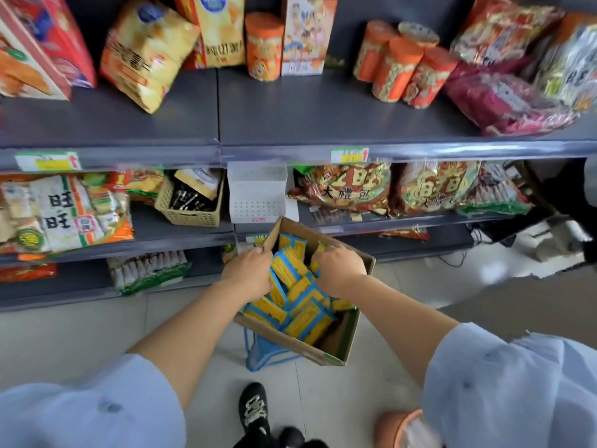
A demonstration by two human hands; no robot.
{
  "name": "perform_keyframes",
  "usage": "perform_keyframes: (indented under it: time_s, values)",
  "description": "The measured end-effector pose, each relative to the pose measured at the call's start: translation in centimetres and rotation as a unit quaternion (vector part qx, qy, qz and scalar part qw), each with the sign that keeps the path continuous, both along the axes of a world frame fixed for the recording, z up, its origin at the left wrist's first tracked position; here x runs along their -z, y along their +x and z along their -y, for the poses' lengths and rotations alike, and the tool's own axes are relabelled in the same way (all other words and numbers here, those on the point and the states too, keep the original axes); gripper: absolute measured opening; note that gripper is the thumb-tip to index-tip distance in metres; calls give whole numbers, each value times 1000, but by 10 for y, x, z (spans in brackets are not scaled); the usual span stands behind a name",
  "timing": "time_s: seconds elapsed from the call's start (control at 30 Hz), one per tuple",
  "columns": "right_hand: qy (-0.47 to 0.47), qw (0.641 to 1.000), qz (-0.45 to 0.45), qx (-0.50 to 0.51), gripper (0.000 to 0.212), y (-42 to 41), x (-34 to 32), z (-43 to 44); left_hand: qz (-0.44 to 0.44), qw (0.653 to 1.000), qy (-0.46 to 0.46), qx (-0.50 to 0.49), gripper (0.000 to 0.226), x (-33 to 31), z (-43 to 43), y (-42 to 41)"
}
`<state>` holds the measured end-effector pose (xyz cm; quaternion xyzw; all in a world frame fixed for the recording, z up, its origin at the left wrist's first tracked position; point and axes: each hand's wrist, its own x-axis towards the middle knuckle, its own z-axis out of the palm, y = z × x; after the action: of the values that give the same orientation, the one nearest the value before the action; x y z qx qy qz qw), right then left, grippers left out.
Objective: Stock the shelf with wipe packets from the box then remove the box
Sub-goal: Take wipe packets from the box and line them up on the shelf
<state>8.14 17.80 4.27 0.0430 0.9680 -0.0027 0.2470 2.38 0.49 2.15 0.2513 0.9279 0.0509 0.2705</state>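
Reaching both hands into cardboard box [347, 334]: left hand [250, 273] and right hand [339, 268] seemingly gripping yellow wipe packets [298, 302] beneath, gathering a shelf-bound bundle.

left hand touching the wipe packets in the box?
Touching. The head view shows the left hand reaching into the cardboard box, its fingers buried among the yellow-and-blue wipe packets.
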Motion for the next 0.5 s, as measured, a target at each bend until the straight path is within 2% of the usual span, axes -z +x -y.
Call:
perform_keyframes:
  time_s: [0.1, 0.2, 0.3, 0.4, 0.5]
  values:
    - [-10, 999, 32, 16, 31, 0, 37, -11, 31, 999, -8, 19, 45, 38, -13, -2]
    - [-18, 998, 58, 31, 38, 4, 76, -19, 51, 998, -25, 30, 51, 72, -22, -2]
    - [-37, 994, 89, 46, 41, 7, 113, -26, 80, 995, -43, 47, 48, 106, -28, -1]
    - [-65, 989, 113, 71, 42, 11, 146, -29, 121, 990, -56, 49, 60, 142, -34, 0]
    - [-88, 984, 132, 82, 34, 12, 174, -29, 126, 987, -64, 72, 71, 173, -44, 0]
